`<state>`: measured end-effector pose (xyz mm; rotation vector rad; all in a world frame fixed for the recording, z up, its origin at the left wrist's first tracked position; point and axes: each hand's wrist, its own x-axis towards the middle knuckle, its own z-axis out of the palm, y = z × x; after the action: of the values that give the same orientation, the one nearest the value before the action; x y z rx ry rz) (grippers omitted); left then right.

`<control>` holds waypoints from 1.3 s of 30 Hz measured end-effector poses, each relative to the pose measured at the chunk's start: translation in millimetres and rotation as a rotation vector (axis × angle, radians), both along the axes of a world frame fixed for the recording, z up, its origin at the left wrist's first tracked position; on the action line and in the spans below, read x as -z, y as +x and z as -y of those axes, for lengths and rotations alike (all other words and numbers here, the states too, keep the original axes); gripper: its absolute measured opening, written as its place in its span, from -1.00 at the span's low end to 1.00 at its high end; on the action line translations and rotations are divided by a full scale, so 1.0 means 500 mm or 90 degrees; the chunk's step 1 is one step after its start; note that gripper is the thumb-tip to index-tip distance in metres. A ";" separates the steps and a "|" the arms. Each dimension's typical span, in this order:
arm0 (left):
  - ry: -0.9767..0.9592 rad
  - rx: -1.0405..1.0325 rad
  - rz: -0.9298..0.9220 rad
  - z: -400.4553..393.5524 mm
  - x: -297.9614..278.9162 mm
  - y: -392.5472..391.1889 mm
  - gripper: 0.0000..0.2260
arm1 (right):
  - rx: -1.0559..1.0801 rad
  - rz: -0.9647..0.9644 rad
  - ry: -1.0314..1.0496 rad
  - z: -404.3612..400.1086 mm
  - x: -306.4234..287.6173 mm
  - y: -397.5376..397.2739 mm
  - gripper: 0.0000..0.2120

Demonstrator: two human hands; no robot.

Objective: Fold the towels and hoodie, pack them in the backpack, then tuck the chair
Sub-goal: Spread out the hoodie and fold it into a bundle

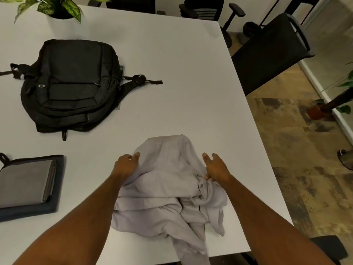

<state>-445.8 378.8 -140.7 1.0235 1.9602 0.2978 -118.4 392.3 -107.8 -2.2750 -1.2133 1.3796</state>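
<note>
Hoodie (172, 188), pale grey, lying rumpled on the near right part of the white table (172, 73), hood end pointing away from the person, one sleeve or hem trailing over the near table edge. Left hand (126, 165) resting on the hoodie's left side near the hood, fingers curled down into the cloth and thumb stretched out along it; whether cloth is actually gathered in the fingers cannot be told. Right hand (215, 167) on the hoodie's right side, fingers spread and fairly straight, lower fingers pressing at a bunched fold. Towels: a folded grey towel (28, 180) stacked on a folded dark blue towel (38, 209), at the near left of the table, well apart from the hoodie. Backpack (74, 87), black, lying flat on the left half of the table beyond the towels, straps trailing to either side, zips apparently closed. Potted plant (59, 14) in a white pot at the far left corner. Black chair (271, 54) standing off the table's right edge, turned outward on the patterned floor (286, 150).
</note>
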 end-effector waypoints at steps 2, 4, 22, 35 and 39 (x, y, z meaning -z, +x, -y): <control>-0.018 0.019 0.055 0.002 -0.009 0.003 -0.38 | -0.116 0.049 -0.045 -0.010 0.004 -0.010 0.00; -0.008 0.036 0.091 0.012 -0.018 0.005 -0.38 | -0.200 0.056 -0.083 -0.019 0.017 -0.018 0.08; 0.326 -0.039 0.056 -0.014 -0.175 -0.060 -0.73 | -0.131 -0.207 0.100 -0.078 -0.199 -0.027 -0.61; 0.705 -0.162 -0.142 -0.111 -0.584 -0.123 -0.82 | -0.281 0.297 0.551 -0.157 -0.608 -0.032 -0.81; 0.793 -0.200 -0.188 -0.113 -0.714 -0.136 -0.84 | -0.240 0.462 0.664 -0.145 -0.708 -0.016 -0.84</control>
<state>-514.0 435.4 216.2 1.5296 2.1432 1.7749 -126.3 465.0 246.2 -1.7601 -1.9832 -0.1956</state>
